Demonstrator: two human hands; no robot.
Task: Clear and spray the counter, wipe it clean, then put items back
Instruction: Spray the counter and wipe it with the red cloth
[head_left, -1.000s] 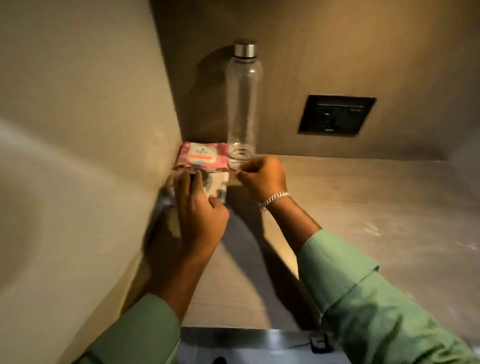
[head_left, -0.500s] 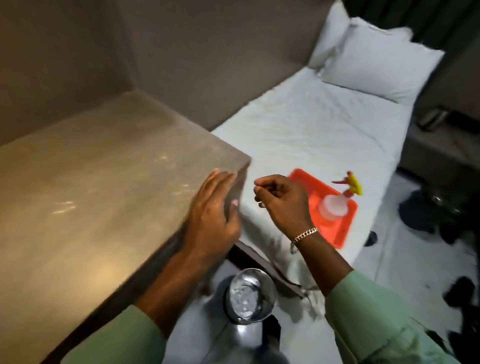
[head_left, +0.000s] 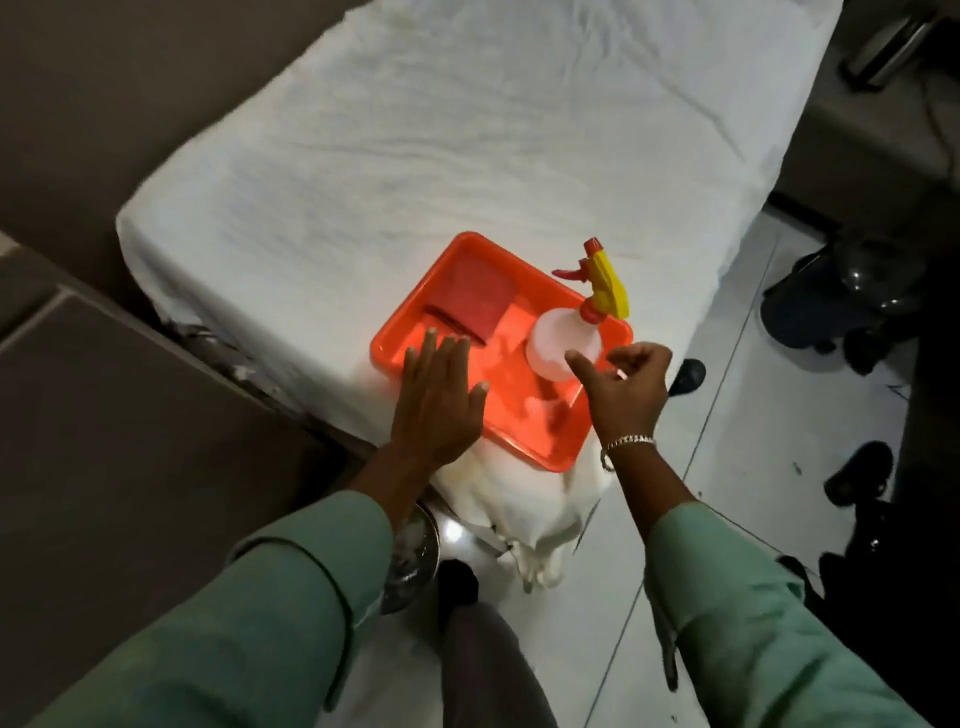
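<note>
An orange tray (head_left: 519, 431) lies on the near corner of a white bed (head_left: 467, 145). In it stands a white spray bottle (head_left: 561, 345) with a yellow and red trigger head, and a folded red cloth (head_left: 475, 301) lies at its far left. My left hand (head_left: 439, 402) hovers flat, fingers spread, over the tray's near left rim. My right hand (head_left: 626, 387) is half curled, thumb and fingers apart, just right of the bottle and not touching it. Both hands hold nothing. The counter (head_left: 104, 441) shows as a dark slab at the left.
A round steel bin (head_left: 413, 558) stands on the pale floor under my left forearm. Dark shoes (head_left: 857, 470) and a dark bag (head_left: 841, 296) lie on the floor at the right. The bedsheet hangs off the corner below the tray.
My view swung from the counter corner with the clear bottle and pink pack across to the bed. Both hands left the counter and now hover over the orange tray.
</note>
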